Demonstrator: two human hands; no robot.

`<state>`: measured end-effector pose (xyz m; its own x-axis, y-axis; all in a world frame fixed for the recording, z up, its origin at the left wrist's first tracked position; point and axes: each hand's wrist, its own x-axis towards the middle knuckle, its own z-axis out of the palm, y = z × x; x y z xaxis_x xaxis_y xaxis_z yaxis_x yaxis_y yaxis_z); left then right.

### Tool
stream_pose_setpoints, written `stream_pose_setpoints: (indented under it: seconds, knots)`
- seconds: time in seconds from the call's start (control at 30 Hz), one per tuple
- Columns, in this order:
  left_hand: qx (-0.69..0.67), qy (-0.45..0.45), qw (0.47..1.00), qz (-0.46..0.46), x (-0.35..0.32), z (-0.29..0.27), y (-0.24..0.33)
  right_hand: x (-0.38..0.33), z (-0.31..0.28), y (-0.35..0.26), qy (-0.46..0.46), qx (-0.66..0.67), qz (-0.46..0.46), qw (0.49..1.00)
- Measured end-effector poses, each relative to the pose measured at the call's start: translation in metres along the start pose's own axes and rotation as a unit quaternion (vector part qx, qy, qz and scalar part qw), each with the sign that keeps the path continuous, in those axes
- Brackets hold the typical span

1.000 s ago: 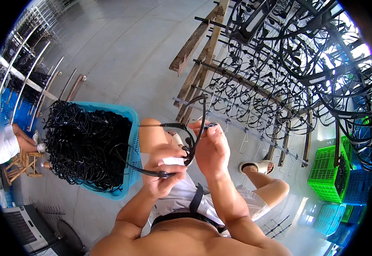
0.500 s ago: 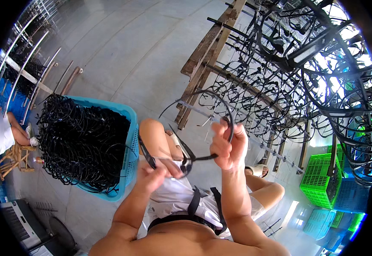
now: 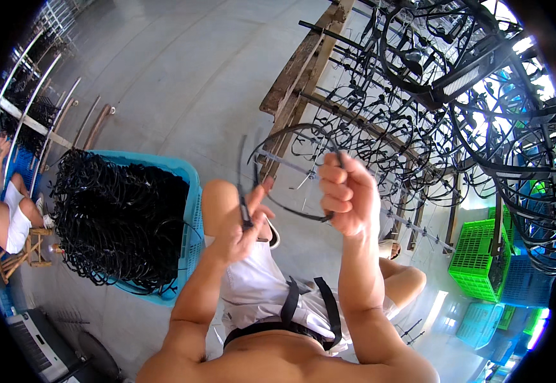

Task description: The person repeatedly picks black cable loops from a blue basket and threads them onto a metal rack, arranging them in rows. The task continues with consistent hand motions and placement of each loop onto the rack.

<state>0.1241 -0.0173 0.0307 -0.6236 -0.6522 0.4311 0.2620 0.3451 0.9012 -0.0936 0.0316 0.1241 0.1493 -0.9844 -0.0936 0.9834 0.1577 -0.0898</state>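
Raised over my lap, my right hand (image 3: 351, 191) is closed, pinching a thin black curved hoop (image 3: 300, 127) whose exact kind I cannot make out. The hoop arcs to the left, toward my other hand. My left hand (image 3: 240, 235) has a narrow black strip (image 3: 247, 220) between thumb and fingers, its upper end smeared by motion. Whether strip and hoop are one piece is unclear. To the left, a light-blue basket (image 3: 192, 185) is heaped with similar black curved pieces (image 3: 118, 217).
A wooden rack (image 3: 307, 70) at the right carries many hanging black hoops (image 3: 380, 137). Beyond it stand a green crate (image 3: 476, 255), a blue crate (image 3: 527, 281) and a teal basket (image 3: 480, 322). At far left another person (image 3: 22, 214) sits on a wooden stool (image 3: 32, 249).
My left hand has moved up and slightly right with the strip. The hoop's lower part has swung upward between my hands. My right hand has shifted slightly right. The other person's arm now shows raised.
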Motion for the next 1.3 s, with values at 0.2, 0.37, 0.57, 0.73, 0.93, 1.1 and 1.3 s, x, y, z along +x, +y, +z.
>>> stream_pose_setpoints:
  seconds: [0.2, 0.37, 0.57, 0.73, 0.93, 1.1, 1.3]
  knots:
    - [0.043, 0.056, 0.997, -0.029, -0.004, 0.008, -0.007, 0.024, -0.019, 0.001, 0.034, -0.051, -0.145, 0.988]
    - [0.091, 0.117, 0.987, 0.060, 0.003, 0.010, -0.006, 0.048, -0.044, -0.004, 0.159, -0.139, -0.264, 0.941]
    - [0.175, 0.078, 0.972, -0.138, 0.005, 0.038, -0.012, 0.079, -0.091, 0.019, 0.295, -0.282, -0.256, 0.877]
    - [0.297, 0.109, 0.944, -0.088, 0.014, 0.062, -0.047, 0.068, -0.100, 0.029, 0.287, -0.282, -0.273, 0.874]
    - [0.280, 0.091, 0.951, -0.095, 0.016, 0.063, -0.054, 0.068, -0.106, 0.029, 0.277, -0.307, -0.291, 0.863]
    - [0.298, 0.075, 0.949, -0.069, 0.016, 0.060, -0.051, 0.068, -0.101, 0.032, 0.269, -0.329, -0.295, 0.856]
    - [0.264, 0.092, 0.949, -0.149, 0.014, 0.058, -0.051, 0.064, -0.100, 0.042, 0.252, -0.316, -0.304, 0.862]
